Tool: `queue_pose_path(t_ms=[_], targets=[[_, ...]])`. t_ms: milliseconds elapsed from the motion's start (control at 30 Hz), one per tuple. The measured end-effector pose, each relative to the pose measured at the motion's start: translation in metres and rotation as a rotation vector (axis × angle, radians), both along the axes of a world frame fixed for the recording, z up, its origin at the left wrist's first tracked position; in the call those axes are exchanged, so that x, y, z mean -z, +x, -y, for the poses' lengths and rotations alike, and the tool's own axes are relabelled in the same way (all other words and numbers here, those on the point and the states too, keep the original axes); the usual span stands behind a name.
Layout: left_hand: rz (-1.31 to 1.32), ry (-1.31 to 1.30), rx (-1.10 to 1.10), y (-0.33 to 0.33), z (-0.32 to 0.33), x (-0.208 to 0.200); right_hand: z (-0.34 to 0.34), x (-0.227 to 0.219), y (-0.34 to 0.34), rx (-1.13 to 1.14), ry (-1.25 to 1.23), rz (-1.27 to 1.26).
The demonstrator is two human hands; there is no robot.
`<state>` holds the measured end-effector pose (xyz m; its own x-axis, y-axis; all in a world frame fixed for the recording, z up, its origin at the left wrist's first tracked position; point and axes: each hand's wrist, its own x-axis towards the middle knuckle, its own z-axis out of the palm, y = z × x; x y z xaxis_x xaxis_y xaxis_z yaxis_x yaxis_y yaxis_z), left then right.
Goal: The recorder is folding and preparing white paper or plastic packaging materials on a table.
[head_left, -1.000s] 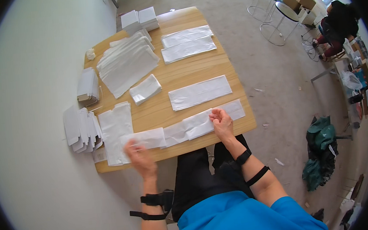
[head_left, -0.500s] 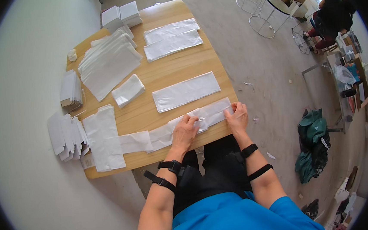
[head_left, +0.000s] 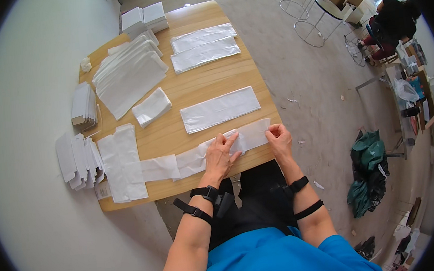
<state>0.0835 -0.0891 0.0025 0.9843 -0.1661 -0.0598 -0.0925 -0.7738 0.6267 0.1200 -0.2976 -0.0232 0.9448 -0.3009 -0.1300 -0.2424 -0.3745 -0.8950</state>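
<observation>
A long strip of thin, translucent white sheet (head_left: 255, 134) lies folded along the table's near edge. My left hand (head_left: 220, 158) rests on its middle with the fingers spread, pressing the layers down. At the strip's right end, my right hand (head_left: 280, 140) pinches the edge between thumb and fingers. Leftward the strip continues as a crumpled white length (head_left: 189, 162) and a narrower flap (head_left: 159, 168), which meets a broad flat white stack (head_left: 120, 163). Just beyond my hands lies a neatly folded white bundle (head_left: 220, 110). How many layers are under my left hand, I cannot tell.
The wooden table (head_left: 200, 83) also carries fanned white sheets (head_left: 131, 76), folded bundles (head_left: 205, 55), a small folded packet (head_left: 152, 107) and white boxes (head_left: 145, 19). Flattened white cartons (head_left: 80, 161) stand at the left edge. A seated person (head_left: 394, 22) works far right; green bags (head_left: 369, 174) lie on the floor.
My left hand has flattened, its fingers spreading from a pinch on the strip. My right hand has shifted slightly downward, still at the strip's end, whose surface looks smoother now.
</observation>
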Motion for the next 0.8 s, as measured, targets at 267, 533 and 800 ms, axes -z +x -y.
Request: queue_pose_path(t_ms=[267, 533, 800], targets=[[-0.366, -0.385, -0.165, 0.004, -0.016, -0.011, -0.061, -0.067, -0.022, -0.169, -0.121, 0.218], [-0.247, -1.03, -0.727, -0.028, -0.022, 0.0, -0.116, -0.05, -0.053, -0.468, -0.402, 0.454], [-0.111, -0.585, -0.801, -0.028, -0.029, 0.007, -0.073, -0.038, -0.039, -0.045, -0.016, 0.016]])
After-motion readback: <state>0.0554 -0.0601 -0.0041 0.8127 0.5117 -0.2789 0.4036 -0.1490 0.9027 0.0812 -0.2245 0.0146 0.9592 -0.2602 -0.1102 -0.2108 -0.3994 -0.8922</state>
